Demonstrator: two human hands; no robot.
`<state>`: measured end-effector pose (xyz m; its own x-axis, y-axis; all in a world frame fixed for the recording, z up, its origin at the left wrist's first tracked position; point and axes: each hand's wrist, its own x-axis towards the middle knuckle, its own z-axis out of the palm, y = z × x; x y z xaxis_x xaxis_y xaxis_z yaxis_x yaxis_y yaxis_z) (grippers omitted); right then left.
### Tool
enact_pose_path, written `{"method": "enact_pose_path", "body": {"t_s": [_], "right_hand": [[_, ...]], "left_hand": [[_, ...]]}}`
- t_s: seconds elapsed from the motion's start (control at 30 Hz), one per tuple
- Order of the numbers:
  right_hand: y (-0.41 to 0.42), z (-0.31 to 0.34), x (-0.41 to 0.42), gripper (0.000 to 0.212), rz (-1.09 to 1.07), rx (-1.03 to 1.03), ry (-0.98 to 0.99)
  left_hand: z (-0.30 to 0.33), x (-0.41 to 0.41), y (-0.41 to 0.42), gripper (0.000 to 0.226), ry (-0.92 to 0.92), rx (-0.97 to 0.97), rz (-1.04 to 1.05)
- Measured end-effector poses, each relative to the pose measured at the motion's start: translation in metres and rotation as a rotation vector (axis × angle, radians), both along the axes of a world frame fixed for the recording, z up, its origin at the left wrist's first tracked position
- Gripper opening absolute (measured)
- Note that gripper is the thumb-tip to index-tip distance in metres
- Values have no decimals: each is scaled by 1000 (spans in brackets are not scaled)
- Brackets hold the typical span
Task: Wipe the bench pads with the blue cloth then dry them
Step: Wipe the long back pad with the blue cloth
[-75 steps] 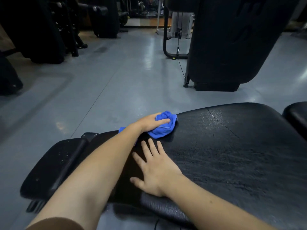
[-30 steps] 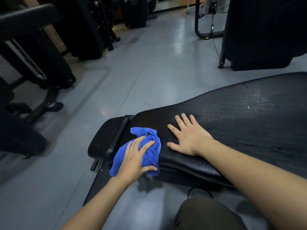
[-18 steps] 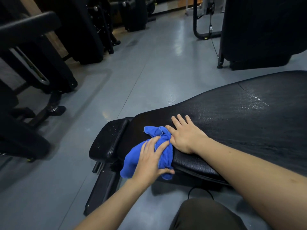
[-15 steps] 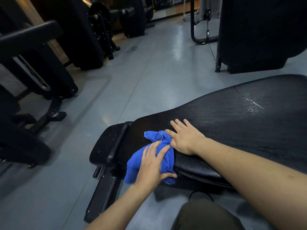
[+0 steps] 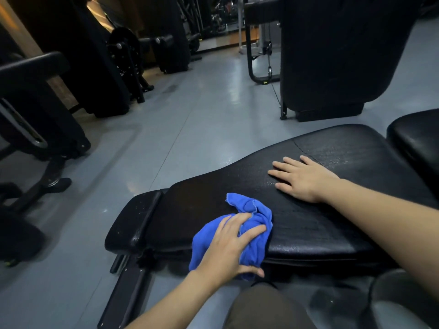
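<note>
A long black bench pad (image 5: 316, 224) runs from lower left to upper right, with wet streaks glinting on its surface. A bunched blue cloth (image 5: 249, 214) lies on the pad's near edge and drapes over its side. My left hand (image 5: 230, 248) grips the cloth, fingers over the top and thumb under the edge. My right hand (image 5: 301, 176) rests flat on the pad further right, fingers spread. A small black end pad (image 5: 133, 224) adjoins the long pad at the left. Another black pad (image 5: 418, 143) shows at the right edge.
Grey floor (image 5: 190, 129) stretches beyond the bench. A large black machine (image 5: 337, 55) stands at the back right, and dark gym machines (image 5: 90, 55) with frames and feet crowd the left side. My knee (image 5: 263, 307) is below the bench's near edge.
My right hand has slid right along the pad, away from the cloth. My left hand still holds the cloth at the pad's near edge, now slightly further right. The view has tilted.
</note>
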<state>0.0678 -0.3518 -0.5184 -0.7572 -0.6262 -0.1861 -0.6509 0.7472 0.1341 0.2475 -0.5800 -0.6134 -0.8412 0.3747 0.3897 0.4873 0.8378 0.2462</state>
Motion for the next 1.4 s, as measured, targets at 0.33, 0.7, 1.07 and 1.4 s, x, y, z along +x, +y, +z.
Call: {"method": "enact_pose_path", "body": {"t_s": [0.33, 0.7, 1.07, 1.4], "right_hand": [[2, -3, 3, 60, -22, -42, 11], [1, -4, 1, 61, -11, -45, 12], [-1, -10, -1, 62, 10, -49, 33], [5, -8, 20, 87, 137, -114, 101]], "left_hand": [[-1, -10, -57, 92, -137, 32, 41], [-21, -36, -175, 61, -314, 438, 425], [-15, -146, -166, 60, -460, 446, 606], [36, -234, -24, 53, -480, 316, 296]]}}
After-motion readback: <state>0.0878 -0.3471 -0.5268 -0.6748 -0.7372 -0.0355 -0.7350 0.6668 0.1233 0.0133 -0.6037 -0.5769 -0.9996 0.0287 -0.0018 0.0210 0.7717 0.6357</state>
